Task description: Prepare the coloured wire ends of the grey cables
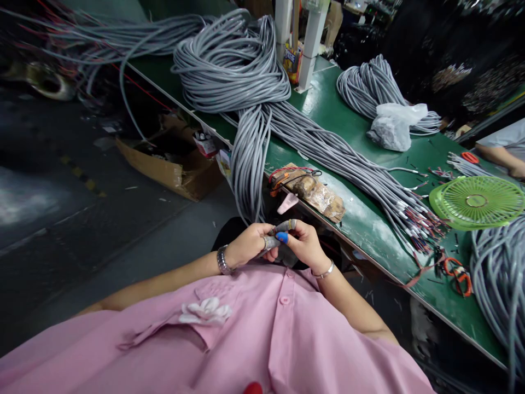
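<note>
In front of my shirt, my left hand (249, 245) and my right hand (307, 247) meet, both with their fingers closed. Grey coverings with a yellowish band wrap some of the fingers, and a blue cover (282, 237) sits on my right thumb. Whatever the fingertips pinch is too small and too hidden to name. Just beyond my hands, a bundle of grey cables (251, 158) hangs over the table's edge. A tape-wrapped wooden block (315, 191) lies near that edge, with a pale pink piece (287, 203) beside it.
On the green table (315, 112) lies a big coil of grey cable (229, 65), its stripped ends fanned to the right. A green fan (478, 202), orange-handled scissors (459, 276) and a plastic bag (394, 126) are there too. A cardboard box (164, 164) stands below; another person's arm (498, 158) shows at right.
</note>
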A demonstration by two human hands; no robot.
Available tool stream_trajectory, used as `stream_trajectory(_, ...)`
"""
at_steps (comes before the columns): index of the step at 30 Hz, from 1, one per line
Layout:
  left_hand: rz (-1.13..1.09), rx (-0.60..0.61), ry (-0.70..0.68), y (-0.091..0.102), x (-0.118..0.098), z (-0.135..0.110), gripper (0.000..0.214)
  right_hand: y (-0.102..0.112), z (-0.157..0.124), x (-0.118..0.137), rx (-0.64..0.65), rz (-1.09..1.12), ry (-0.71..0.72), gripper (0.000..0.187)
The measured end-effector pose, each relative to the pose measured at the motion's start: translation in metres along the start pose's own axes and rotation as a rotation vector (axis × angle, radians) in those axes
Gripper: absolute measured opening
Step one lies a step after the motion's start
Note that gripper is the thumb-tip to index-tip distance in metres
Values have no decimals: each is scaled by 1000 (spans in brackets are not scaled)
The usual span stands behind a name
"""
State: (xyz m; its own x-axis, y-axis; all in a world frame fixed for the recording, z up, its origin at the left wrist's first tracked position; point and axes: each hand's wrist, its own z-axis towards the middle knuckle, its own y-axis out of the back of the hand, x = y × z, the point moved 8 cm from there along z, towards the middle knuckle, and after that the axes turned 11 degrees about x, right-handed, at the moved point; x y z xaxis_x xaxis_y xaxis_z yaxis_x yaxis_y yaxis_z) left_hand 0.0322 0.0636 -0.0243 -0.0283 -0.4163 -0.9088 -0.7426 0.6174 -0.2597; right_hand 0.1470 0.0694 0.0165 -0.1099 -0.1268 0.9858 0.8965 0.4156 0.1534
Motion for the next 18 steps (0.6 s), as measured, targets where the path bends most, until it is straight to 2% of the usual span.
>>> stream_trajectory(4, -130, -101, -54, 4, -1, -1, 12, 4, -9, -18, -118, 203, -53, 28)
stream_trajectory(8, -169, -145, -88, 5, -1, -2, 15, 2, -12, -26, -155, 251, -111, 28)
stream_trajectory(18, -97, -157, -82, 6, 4, -4, 18, -6, 3, -23, -144, 290, -161, 20)
